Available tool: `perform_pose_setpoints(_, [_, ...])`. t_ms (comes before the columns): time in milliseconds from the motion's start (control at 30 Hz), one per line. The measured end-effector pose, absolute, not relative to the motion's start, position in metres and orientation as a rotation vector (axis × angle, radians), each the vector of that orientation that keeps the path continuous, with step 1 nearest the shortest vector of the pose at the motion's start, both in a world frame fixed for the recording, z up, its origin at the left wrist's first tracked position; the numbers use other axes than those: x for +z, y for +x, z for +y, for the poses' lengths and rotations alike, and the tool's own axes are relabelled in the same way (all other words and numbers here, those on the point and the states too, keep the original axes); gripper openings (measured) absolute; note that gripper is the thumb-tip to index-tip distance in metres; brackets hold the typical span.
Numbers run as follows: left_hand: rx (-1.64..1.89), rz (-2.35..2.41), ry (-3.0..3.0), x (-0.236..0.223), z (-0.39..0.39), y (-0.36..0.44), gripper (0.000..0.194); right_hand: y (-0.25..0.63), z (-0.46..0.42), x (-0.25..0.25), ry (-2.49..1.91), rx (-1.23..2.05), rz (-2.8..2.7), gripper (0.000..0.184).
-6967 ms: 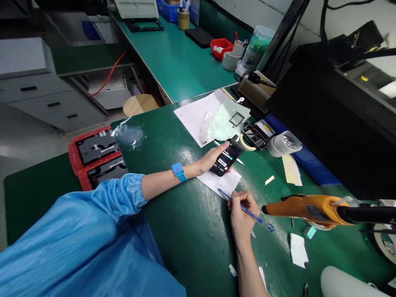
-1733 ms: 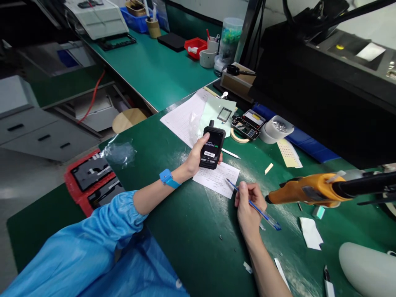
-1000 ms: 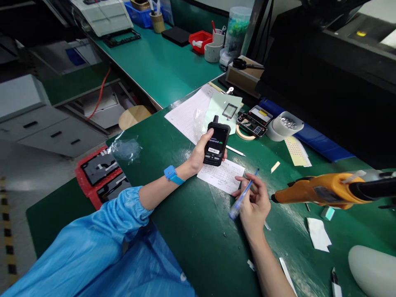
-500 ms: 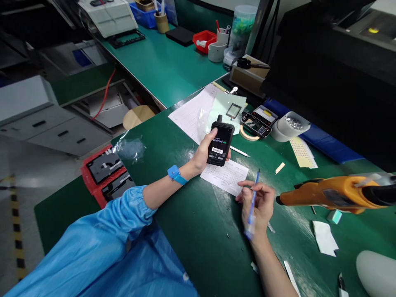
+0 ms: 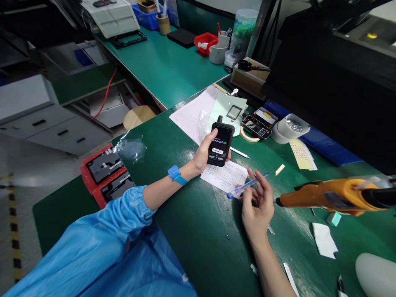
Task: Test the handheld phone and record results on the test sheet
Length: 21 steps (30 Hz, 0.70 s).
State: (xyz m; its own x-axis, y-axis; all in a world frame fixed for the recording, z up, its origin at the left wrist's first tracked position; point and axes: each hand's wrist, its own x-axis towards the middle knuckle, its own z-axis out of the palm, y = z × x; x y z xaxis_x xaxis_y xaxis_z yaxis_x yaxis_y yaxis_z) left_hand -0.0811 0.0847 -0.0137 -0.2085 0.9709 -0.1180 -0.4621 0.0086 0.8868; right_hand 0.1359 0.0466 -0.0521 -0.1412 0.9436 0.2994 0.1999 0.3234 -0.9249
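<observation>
My left hand (image 5: 202, 154) is wrapped round a black handset (image 5: 220, 142) with a stubby antenna, thumb along its left edge. Its lit screen reads "android", above a white label. A blue strap circles my left wrist. In my right hand (image 5: 258, 204) a blue pen (image 5: 246, 187) lies across the fingers, one end pointing left and the other up to the right. Beneath the two hands a printed form (image 5: 223, 176) rests on the green bench. A white pencil-like stick (image 5: 240, 152) lies just right of the handset.
An orange electric screwdriver (image 5: 328, 194) juts in from the right. Behind the handset are an opened device (image 5: 256, 125), a tape roll (image 5: 249, 136) and a white cup of screws (image 5: 291, 126). A red tray (image 5: 89, 179) with black parts stands at the left. A knife (image 5: 340, 284) lies near the front right.
The pen has swung in my right hand from nearly upright to nearly level, and the fingers have shifted. My left hand and the handset have stayed in place.
</observation>
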Motion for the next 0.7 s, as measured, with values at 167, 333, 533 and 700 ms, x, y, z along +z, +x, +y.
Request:
perform_pose_setpoints(167, [1.538, 1.055, 0.674, -0.011, 0.084, -0.082, 0.073, 0.138, 0.047, -0.054, -1.063, 0.934, -1.632, 0.04])
perform_pose_setpoints(333, [1.543, 1.033, 0.683, -0.011, 0.084, -0.082, 0.073, 0.137, 0.046, -0.054, -1.018, 0.906, -1.688, 0.038])
perform_pose_setpoints(533, [1.544, 1.056, 0.647, -0.007, 0.084, -0.082, 0.075, 0.136, 0.045, -0.053, -1.031, 0.9, -1.621, 0.023])
perform_pose_setpoints(700, [1.542, 1.053, 0.639, -0.006, 0.083, -0.082, 0.073, 0.136, 0.047, -0.044, -1.031, 0.752, -1.664, 0.032])
